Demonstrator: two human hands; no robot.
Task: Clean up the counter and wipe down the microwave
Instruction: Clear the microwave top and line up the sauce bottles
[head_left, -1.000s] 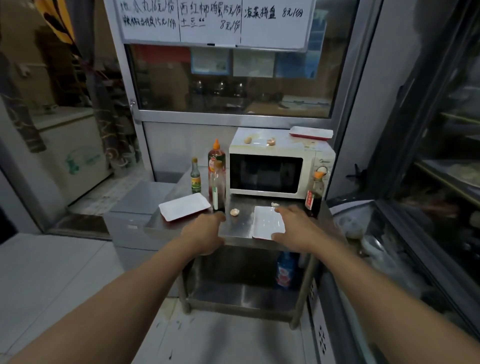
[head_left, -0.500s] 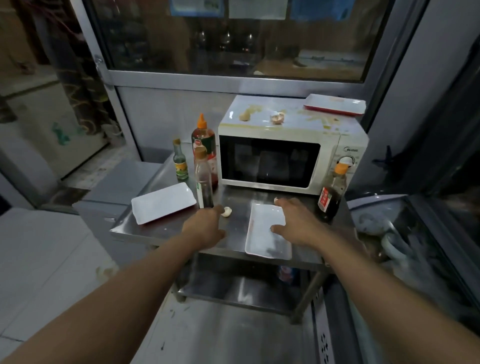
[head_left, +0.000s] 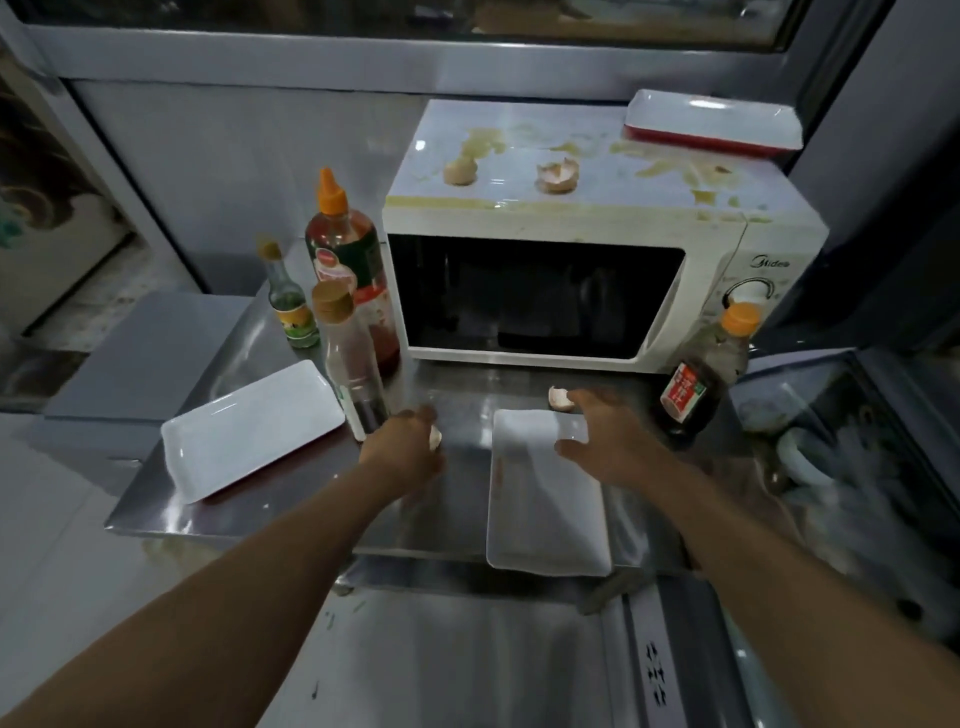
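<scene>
A white microwave (head_left: 727, 291) stands at the back of the steel counter (head_left: 457, 499); its top is smeared with yellow egg stains and carries two eggshell halves (head_left: 460, 170) (head_left: 557, 176) and a red-bottomed tray (head_left: 711, 122). My left hand (head_left: 405, 447) curls over a small eggshell piece (head_left: 435, 438) on the counter, fingers around it. My right hand (head_left: 608, 441) hovers open, fingers spread, over the far end of a white tray (head_left: 545, 514), its fingertips just by another eggshell piece (head_left: 559, 399).
Left of the microwave stand a chili sauce bottle (head_left: 343, 249), a small green bottle (head_left: 291, 312) and a clear brown-capped bottle (head_left: 350, 374). A dark vinegar bottle (head_left: 701, 379) stands at the right. A second white tray (head_left: 249, 428) lies left. A glass case with bowls (head_left: 841, 457) borders the right.
The view has closed in on the counter. My left hand has reached forward onto the eggshell piece; my right hand has moved up the tray toward the other shell.
</scene>
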